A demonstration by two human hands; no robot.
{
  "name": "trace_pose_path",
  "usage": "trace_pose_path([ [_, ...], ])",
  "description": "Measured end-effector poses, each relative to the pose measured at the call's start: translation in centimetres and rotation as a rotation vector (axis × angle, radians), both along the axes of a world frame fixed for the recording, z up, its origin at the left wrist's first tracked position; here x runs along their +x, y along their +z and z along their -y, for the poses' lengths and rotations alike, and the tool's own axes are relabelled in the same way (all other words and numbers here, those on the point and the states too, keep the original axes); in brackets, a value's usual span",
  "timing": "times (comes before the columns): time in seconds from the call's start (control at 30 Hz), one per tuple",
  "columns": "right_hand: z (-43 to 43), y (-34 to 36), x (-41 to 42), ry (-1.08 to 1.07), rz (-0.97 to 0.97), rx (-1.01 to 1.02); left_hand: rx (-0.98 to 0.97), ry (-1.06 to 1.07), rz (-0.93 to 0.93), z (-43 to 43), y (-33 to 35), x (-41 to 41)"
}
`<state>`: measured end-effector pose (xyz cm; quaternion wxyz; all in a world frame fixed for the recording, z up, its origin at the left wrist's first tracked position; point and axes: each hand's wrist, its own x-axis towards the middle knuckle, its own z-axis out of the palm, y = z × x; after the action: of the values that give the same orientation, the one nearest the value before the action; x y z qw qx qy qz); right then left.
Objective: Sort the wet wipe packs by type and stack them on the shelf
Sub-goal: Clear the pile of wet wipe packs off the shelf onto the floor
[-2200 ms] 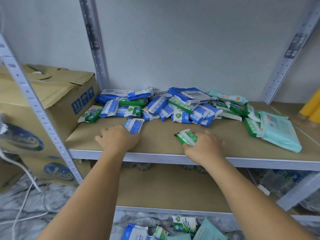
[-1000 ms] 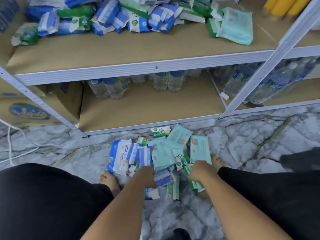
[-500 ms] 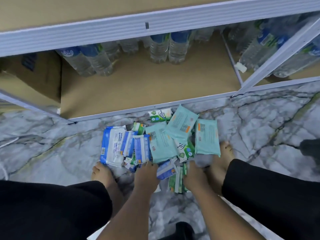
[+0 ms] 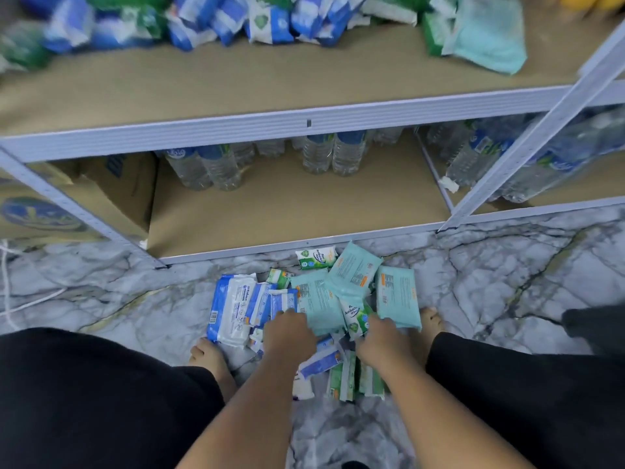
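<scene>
Change: two seconds ago both hands were up on the shelf (image 4: 304,125). Now they are down in the pile (image 4: 318,301) on the floor (image 4: 507,282), and in the last half second they went a little toward 12 o'clock in it.
Left hand (image 4: 289,336): back up, fingers bent onto a small blue pack (image 4: 283,298). I cannot tell if it grips or only touches.
Right hand (image 4: 380,345): beside the green pack (image 4: 355,318). Its fingers are hidden, so I cannot tell its state.
Pile: mixed types, between the feet, at 6 o'clock from the shelf.
Heap (image 4: 267,25): on the shelf at 12 o'clock, blurred, mixed and not stacked.
Meaning: probably one more pick-up round. Sorting is not yet begun.
</scene>
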<state>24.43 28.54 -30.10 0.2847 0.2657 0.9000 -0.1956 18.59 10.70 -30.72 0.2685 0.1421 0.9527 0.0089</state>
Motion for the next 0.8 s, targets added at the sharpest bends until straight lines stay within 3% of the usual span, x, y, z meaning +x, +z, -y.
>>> trace_pose_path([
  [0.23,1.5,10.7,-5.8,0.179,-0.342,0.074,-0.025,-0.105,-0.260,1.0,10.5,-5.0],
  [0.37,2.3,18.2,-9.9,0.211,-0.544,0.078,-0.020,-0.062,-0.426,3.2,18.0,-9.4],
  [0.53,4.1,27.2,-14.7,0.246,-0.854,0.002,0.246,-0.032,-0.732,5.2,25.9,-14.4],
  [0.67,4.5,30.1,-18.0,0.295,-0.958,0.011,0.499,0.102,-0.971,7.2,27.3,-18.6],
  [0.8,3.9,30.0,-22.7,0.299,-0.977,0.047,0.545,0.168,-0.980,7.3,26.3,-22.2],
])
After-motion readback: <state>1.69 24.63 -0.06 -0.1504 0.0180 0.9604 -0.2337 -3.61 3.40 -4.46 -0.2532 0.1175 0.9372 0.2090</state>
